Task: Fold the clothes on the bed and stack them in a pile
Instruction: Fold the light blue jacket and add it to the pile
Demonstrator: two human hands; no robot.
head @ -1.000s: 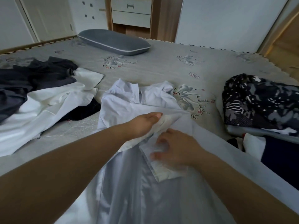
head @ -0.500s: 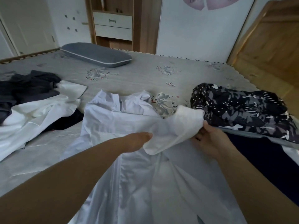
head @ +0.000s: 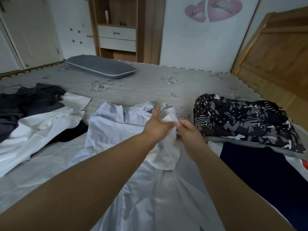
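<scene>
A pale blue-white shirt lies spread on the grey bed, collar away from me. Its sleeve is lifted off the shirt's body and bunched between my hands. My left hand holds the sleeve near the cuff, fingers pointing up. My right hand pinches the cuff end from the right. A folded pile with a black-and-white patterned garment on top sits at the right, over dark navy cloth.
An unfolded heap of white and dark grey clothes lies at the left. A grey pillow rests at the bed's far side. A wooden door and drawers stand beyond the bed.
Both hands lifted the sleeve off the shirt and brought it up and together; the right hand first pulled the cuff out to the right, then moved back toward the left hand.
</scene>
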